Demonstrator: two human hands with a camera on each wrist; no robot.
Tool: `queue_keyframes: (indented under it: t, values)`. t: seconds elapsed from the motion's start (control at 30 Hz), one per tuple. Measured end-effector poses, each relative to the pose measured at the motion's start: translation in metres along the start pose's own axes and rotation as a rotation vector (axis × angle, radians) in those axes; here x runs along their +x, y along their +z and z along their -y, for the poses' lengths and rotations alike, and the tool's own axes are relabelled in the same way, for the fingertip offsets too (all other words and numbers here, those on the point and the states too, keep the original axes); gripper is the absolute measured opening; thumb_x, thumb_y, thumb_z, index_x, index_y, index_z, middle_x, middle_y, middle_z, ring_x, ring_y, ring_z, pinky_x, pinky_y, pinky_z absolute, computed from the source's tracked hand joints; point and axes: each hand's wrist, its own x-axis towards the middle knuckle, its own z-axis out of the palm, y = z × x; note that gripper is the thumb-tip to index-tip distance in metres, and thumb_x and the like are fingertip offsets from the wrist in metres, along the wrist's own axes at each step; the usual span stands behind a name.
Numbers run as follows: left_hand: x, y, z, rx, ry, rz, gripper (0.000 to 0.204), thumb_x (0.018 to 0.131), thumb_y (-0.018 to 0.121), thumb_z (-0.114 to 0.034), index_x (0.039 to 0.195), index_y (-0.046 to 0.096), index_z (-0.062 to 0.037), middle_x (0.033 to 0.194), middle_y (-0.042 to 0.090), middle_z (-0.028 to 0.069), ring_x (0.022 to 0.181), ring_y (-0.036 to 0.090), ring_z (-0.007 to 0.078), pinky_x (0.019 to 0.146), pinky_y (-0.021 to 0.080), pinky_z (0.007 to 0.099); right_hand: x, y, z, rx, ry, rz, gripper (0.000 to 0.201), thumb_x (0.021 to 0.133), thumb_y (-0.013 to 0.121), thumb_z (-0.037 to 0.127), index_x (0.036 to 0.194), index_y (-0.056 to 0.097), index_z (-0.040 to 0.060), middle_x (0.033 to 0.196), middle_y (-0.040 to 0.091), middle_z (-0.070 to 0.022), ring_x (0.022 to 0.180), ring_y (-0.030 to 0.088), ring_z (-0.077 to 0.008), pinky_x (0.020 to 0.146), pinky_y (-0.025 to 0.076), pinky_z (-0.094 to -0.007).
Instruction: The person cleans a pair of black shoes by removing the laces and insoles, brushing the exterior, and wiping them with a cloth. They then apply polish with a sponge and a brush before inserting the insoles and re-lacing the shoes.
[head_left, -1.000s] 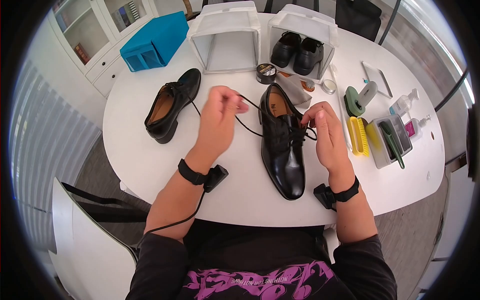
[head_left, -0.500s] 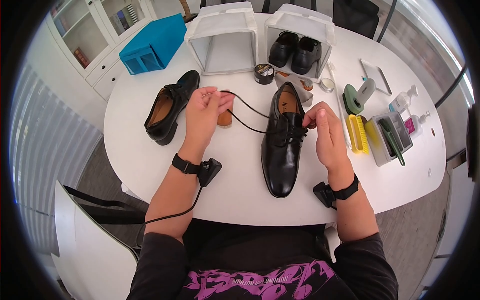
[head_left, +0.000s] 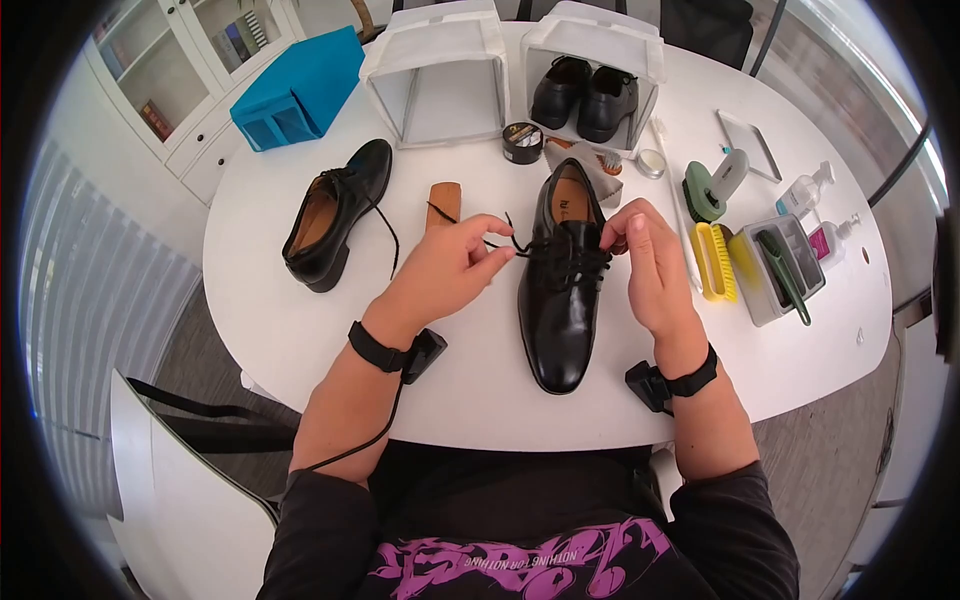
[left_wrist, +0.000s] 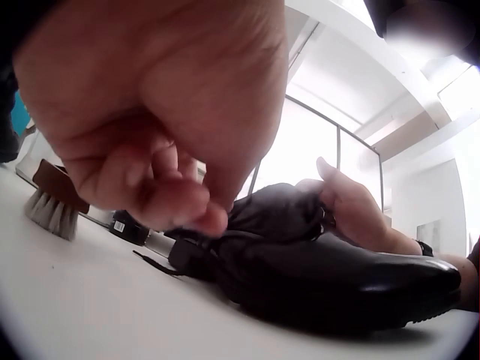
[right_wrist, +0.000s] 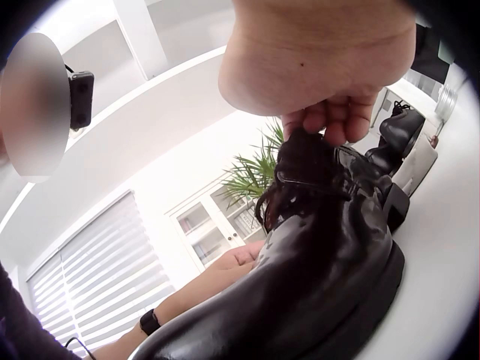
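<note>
Shoe (head_left: 562,320) lies lengthwise, toe toward the person (head_left: 520,520); right hand (head_left: 650,265) pinches its side, left hand (head_left: 445,270): grip unclear.

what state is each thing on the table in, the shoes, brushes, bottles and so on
middle black shoe: upright, lace untied
left black shoe: upright, lace end trailing
pair of black shoes: side by side, heels outward
wooden brush: bristles down
yellow brush: on its side
pump bottles: upright
left clear-fronted box: front open
</note>
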Motion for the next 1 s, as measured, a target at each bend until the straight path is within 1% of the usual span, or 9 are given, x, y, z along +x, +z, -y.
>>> queue_keyframes:
  t: [0.13, 0.23, 0.3, 0.37, 0.43, 0.57, 0.67, 0.9, 1.0]
  values:
    - [0.001, 0.005, -0.002, -0.153, -0.115, 0.062, 0.021, 0.115, 0.073, -0.017, 0.130, 0.075, -0.0023, 0.096, 0.079, 0.0038, 0.075, 0.072, 0.0112, 0.070, 0.057, 0.0283, 0.000, 0.001, 0.000, 0.012, 0.015, 0.007, 0.057, 0.128, 0.040, 0.033, 0.096, 0.068, -0.0056, 0.099, 0.064, -0.0119, 0.087, 0.062, -0.0246, 0.083, 0.052, -0.0381]
    - [0.009, 0.011, 0.016, -0.160, -0.033, -0.059, 0.019, 0.115, 0.074, -0.017, 0.125, 0.078, -0.0011, 0.098, 0.081, 0.0047, 0.085, 0.077, 0.0110, 0.076, 0.060, 0.0279, -0.002, 0.002, 0.002, 0.050, 0.027, -0.007, 0.056, 0.128, 0.042, 0.033, 0.097, 0.069, -0.0049, 0.099, 0.064, -0.0117, 0.085, 0.062, -0.0229, 0.081, 0.053, -0.0371]
    - [0.014, 0.012, 0.019, -0.195, 0.067, -0.321, 0.019, 0.114, 0.076, -0.018, 0.120, 0.080, -0.0004, 0.102, 0.083, 0.0051, 0.094, 0.080, 0.0119, 0.083, 0.063, 0.0284, -0.001, 0.002, 0.001, 0.049, 0.030, -0.008, 0.050, 0.126, 0.049, 0.032, 0.097, 0.069, -0.0041, 0.098, 0.064, -0.0106, 0.083, 0.063, -0.0211, 0.078, 0.053, -0.0355]
    - [0.015, 0.007, 0.021, -0.175, 0.060, -0.390, 0.019, 0.115, 0.076, -0.018, 0.120, 0.078, 0.0004, 0.108, 0.084, 0.0067, 0.100, 0.080, 0.0138, 0.088, 0.063, 0.0288, -0.001, -0.001, 0.000, 0.024, 0.060, 0.009, 0.041, 0.123, 0.057, 0.027, 0.098, 0.069, -0.0039, 0.097, 0.064, -0.0100, 0.082, 0.063, -0.0197, 0.077, 0.053, -0.0345]
    - [0.018, 0.004, 0.023, -0.585, 0.060, -0.503, 0.021, 0.117, 0.071, -0.015, 0.130, 0.072, 0.0011, 0.117, 0.083, 0.0106, 0.109, 0.080, 0.0168, 0.095, 0.063, 0.0304, -0.001, -0.001, -0.001, 0.001, 0.088, 0.026, 0.033, 0.119, 0.065, 0.022, 0.098, 0.070, -0.0037, 0.097, 0.065, -0.0093, 0.082, 0.063, -0.0183, 0.075, 0.054, -0.0335]
    - [0.019, -0.008, 0.022, -0.938, 0.018, -0.635, 0.027, 0.119, 0.065, -0.011, 0.143, 0.062, 0.0011, 0.127, 0.079, 0.0136, 0.106, 0.076, 0.0167, 0.098, 0.062, 0.0314, -0.002, 0.003, 0.000, -0.005, 0.044, -0.019, 0.016, 0.108, 0.078, 0.008, 0.098, 0.070, -0.0025, 0.097, 0.067, -0.0070, 0.082, 0.063, -0.0148, 0.075, 0.055, -0.0305]
    - [0.020, -0.022, 0.032, -1.002, 0.085, -0.788, 0.027, 0.121, 0.059, -0.008, 0.147, 0.057, 0.0017, 0.133, 0.071, 0.0131, 0.083, 0.060, 0.0114, 0.081, 0.057, 0.0303, -0.002, 0.005, -0.001, 0.018, 0.057, -0.009, 0.013, 0.105, 0.080, 0.006, 0.101, 0.070, -0.0016, 0.098, 0.068, -0.0058, 0.083, 0.063, -0.0132, 0.075, 0.055, -0.0289]
    - [0.014, -0.046, 0.033, -1.050, 0.184, -0.959, 0.028, 0.121, 0.059, -0.008, 0.147, 0.059, 0.0014, 0.135, 0.073, 0.0120, 0.075, 0.049, 0.0067, 0.068, 0.045, 0.0257, -0.001, 0.001, -0.001, 0.100, 0.310, -0.014, 0.022, 0.102, 0.084, 0.010, 0.109, 0.068, -0.0017, 0.097, 0.068, -0.0023, 0.086, 0.065, -0.0090, 0.071, 0.059, -0.0263]
    - [0.010, -0.050, 0.029, -0.903, 0.223, -1.021, 0.030, 0.121, 0.058, -0.009, 0.149, 0.059, 0.0008, 0.136, 0.073, 0.0118, 0.074, 0.048, 0.0050, 0.065, 0.043, 0.0238, -0.001, 0.002, -0.004, 0.217, 0.380, -0.052, 0.022, 0.103, 0.085, 0.013, 0.106, 0.068, -0.0019, 0.095, 0.071, -0.0035, 0.083, 0.069, -0.0102, 0.070, 0.062, -0.0268]
